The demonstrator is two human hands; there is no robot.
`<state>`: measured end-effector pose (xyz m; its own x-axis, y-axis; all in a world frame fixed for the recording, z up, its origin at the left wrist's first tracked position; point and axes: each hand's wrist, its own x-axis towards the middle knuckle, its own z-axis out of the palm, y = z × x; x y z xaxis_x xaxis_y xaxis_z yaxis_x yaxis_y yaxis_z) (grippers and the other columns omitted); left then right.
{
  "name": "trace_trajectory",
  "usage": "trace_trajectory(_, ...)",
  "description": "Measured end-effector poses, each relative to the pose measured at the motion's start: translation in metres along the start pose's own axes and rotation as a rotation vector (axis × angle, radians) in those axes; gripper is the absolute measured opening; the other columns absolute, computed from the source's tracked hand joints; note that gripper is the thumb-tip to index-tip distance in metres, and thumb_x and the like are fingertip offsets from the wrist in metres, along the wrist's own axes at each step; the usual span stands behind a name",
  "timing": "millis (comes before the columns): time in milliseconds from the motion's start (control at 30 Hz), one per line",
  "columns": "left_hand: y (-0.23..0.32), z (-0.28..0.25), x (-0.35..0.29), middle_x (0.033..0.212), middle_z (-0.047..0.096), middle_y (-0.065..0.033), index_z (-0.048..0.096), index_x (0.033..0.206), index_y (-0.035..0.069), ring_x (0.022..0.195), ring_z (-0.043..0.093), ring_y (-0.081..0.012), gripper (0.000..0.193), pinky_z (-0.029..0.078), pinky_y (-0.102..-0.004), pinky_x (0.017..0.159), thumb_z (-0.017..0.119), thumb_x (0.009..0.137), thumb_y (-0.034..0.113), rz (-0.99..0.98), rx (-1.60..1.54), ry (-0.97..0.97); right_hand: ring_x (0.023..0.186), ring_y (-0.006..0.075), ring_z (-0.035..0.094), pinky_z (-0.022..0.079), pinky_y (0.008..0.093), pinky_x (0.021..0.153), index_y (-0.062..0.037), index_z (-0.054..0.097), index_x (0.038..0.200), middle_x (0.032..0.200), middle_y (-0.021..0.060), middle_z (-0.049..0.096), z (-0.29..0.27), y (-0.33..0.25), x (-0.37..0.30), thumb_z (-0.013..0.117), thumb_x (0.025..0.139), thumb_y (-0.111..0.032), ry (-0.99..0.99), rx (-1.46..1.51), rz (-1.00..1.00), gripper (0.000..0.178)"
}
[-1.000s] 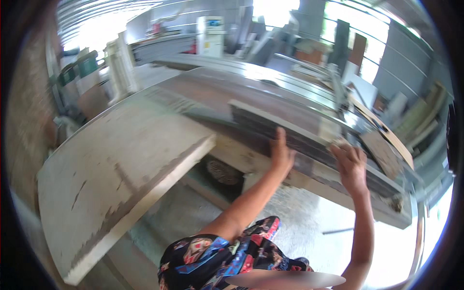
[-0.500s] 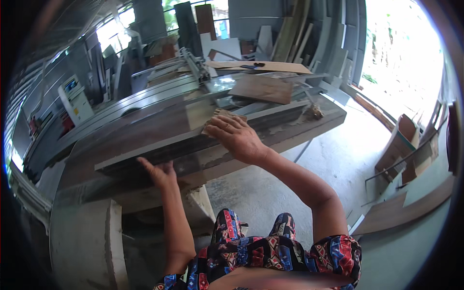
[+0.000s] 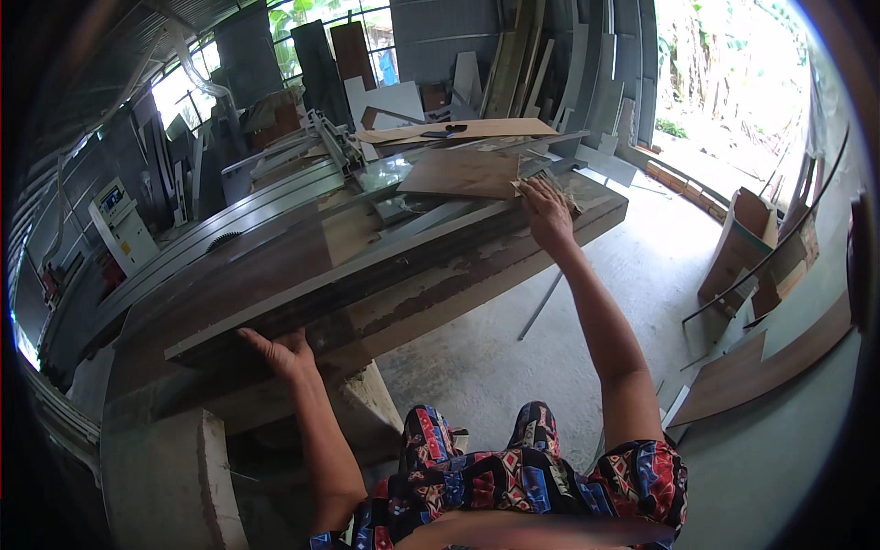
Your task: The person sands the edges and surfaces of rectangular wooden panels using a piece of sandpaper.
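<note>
A long dark board (image 3: 302, 307) with a pale top edge stands on its side along the near part of the workbench, slanting up to the right. Against its near face, close to the left end, my left hand (image 3: 282, 354) has the thumb stretched out and the fingers curled at its lower edge. My right hand (image 3: 550, 215) is at the board's far right end, closed over a tan folded pad (image 3: 520, 187) pressed on the top edge. Whether the pad is cloth or abrasive paper, I cannot tell. Beside that hand lies a crumpled brown piece (image 3: 570, 203), partly hidden.
Behind the board, a brown panel (image 3: 458, 172) and a long tan sheet (image 3: 504, 128) lie on the workbench. A saw blade (image 3: 224, 240) rises from the table at left. A cardboard box (image 3: 736, 243) and leaning panels stand at right. Concrete floor (image 3: 458, 367) lies below.
My right hand has slid the tan pad along the board's edge, away to the right, as the arm stretched out. My left hand stays at the board's left end. The view has shifted slightly.
</note>
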<state>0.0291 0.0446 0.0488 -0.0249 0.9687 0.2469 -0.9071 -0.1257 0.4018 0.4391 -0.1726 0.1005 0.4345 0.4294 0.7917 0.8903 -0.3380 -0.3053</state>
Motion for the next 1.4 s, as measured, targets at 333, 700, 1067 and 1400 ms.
trace_trajectory(333, 0.004, 0.009, -0.007, 0.147, 0.033, -0.0088, 0.032, 0.143, 0.016, 0.132, 0.035, -0.0297, 0.091, 0.034, -0.0511, 0.106, 0.066, 0.073, 0.064, -0.002, -0.043, 0.007, 0.130, 0.0268, 0.040, 0.026, 0.0448, 0.110, -0.0163, 0.059, 0.121, 0.130, 0.0088, 0.052, 0.014, -0.149, -0.047, 0.049, 0.092, -0.018, -0.047, 0.215, -0.429, 0.031)
trace_trajectory(700, -0.001, -0.001, 0.001, 0.149, 0.030, -0.0068, 0.032, 0.143, 0.019, 0.135, 0.031, -0.0298, 0.094, 0.026, -0.0554, 0.108, 0.067, 0.070, 0.066, -0.036, -0.040, 0.018, 0.127, 0.0264, 0.045, 0.031, 0.0422, 0.106, -0.0139, 0.061, 0.118, 0.128, 0.0079, 0.055, 0.000, -0.026, -0.003, 0.052, 0.091, -0.022, -0.040, 0.045, -0.111, 0.030)
trace_trajectory(1067, -0.009, -0.011, 0.008, 0.130, 0.054, -0.0049, 0.046, 0.133, 0.019, 0.112, 0.054, -0.0260, 0.077, 0.044, -0.0463, 0.092, 0.059, 0.076, 0.069, -0.028, 0.018, 0.137, 0.126, 0.0282, 0.045, 0.030, 0.0474, 0.105, -0.0140, 0.058, 0.119, 0.127, 0.0083, 0.055, 0.009, -0.139, -0.033, 0.052, 0.090, -0.014, -0.045, 0.195, -0.346, 0.030)
trace_trajectory(1400, -0.024, 0.009, 0.001, 0.137, 0.046, -0.0077, 0.039, 0.137, 0.011, 0.125, 0.044, -0.0238, 0.059, 0.037, -0.0410, 0.101, 0.045, 0.094, 0.052, -0.089, -0.603, -0.216, 0.126, 0.0276, 0.046, 0.033, 0.0439, 0.106, -0.0145, 0.059, 0.121, 0.130, 0.0075, 0.054, 0.043, -0.355, -0.054, 0.055, 0.087, -0.016, -0.250, 0.616, -0.815, 0.034)
